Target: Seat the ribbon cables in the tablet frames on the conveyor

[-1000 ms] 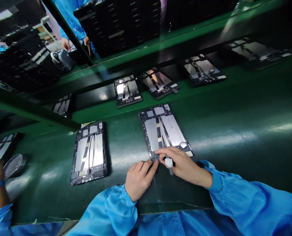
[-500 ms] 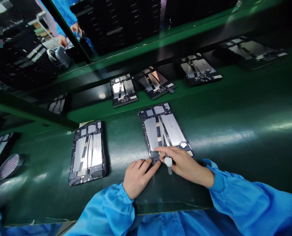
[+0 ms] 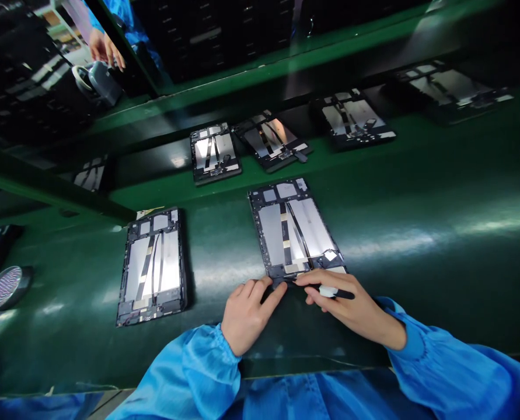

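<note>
An opened tablet (image 3: 295,233) lies on the green bench in front of me, its silver inner plate and dark ribbon cables bare. At its near edge my left hand (image 3: 248,309) presses with curled fingers, the index finger and thumb gripping the lower left corner area. A slim black hand tool (image 3: 344,294) with a white band is pinched in my right hand (image 3: 356,306). Its thin tip points left to the tablet's near edge, close to my left thumb. Fingers partly hide what the tip touches.
A second opened tablet (image 3: 152,265) lies to the left. Several more, such as one tablet (image 3: 216,153), lie along the back. A round metal-rimmed object (image 3: 6,289) sits far left. A green beam (image 3: 67,195) crosses the left side. Another person's hands (image 3: 105,49) show behind it.
My right hand has shifted slightly right, and its tool has swung from pointing downward to lying nearly level. My left hand keeps its place at the tablet's edge. The view has turned slightly.
</note>
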Demonstrator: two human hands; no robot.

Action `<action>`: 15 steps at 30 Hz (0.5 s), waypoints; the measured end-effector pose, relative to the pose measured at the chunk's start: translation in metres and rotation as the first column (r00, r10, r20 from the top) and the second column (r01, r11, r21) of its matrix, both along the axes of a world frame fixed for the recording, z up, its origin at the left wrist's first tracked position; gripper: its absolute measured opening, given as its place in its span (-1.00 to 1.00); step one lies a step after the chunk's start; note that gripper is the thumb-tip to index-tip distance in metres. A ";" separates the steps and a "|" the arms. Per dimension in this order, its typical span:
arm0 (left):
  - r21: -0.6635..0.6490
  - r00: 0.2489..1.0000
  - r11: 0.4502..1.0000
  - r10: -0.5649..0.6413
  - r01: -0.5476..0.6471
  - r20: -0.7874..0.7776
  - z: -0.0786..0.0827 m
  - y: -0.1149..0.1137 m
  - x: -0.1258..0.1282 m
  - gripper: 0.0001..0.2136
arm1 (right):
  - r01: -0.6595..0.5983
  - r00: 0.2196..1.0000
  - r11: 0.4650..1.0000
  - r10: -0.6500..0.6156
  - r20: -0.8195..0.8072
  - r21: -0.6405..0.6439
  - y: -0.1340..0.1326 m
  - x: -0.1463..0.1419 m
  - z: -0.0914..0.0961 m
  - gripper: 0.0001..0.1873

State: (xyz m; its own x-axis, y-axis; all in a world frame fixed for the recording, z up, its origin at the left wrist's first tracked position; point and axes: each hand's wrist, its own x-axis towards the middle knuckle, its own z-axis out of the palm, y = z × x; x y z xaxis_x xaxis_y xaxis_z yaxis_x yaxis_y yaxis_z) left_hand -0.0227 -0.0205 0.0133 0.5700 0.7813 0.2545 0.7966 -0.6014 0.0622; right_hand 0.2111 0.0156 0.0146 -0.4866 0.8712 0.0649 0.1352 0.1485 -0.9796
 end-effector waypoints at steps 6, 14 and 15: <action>-0.003 1.000 1.000 -0.008 0.008 0.014 -0.002 0.000 -0.002 -0.67 | 0.063 0.997 0.998 -0.062 0.051 -0.003 0.004 0.010 0.002 -0.79; -0.017 0.999 1.000 -0.019 0.020 0.047 -0.005 0.000 -0.007 -0.67 | 0.100 0.992 0.994 -0.097 0.075 -0.034 0.006 0.020 0.001 -0.79; -0.018 0.998 0.999 -0.028 0.029 0.061 -0.005 0.000 -0.008 -0.68 | 0.093 0.994 0.995 -0.091 0.061 -0.028 0.006 0.018 0.001 -0.79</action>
State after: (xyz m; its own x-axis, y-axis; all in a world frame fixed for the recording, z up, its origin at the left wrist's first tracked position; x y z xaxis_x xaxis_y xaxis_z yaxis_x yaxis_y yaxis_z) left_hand -0.0307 -0.0207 0.0078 0.5763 0.7698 0.2745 0.7732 -0.6223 0.1217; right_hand 0.2291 0.0214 0.0155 -0.4062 0.9137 0.0104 0.2051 0.1023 -0.9734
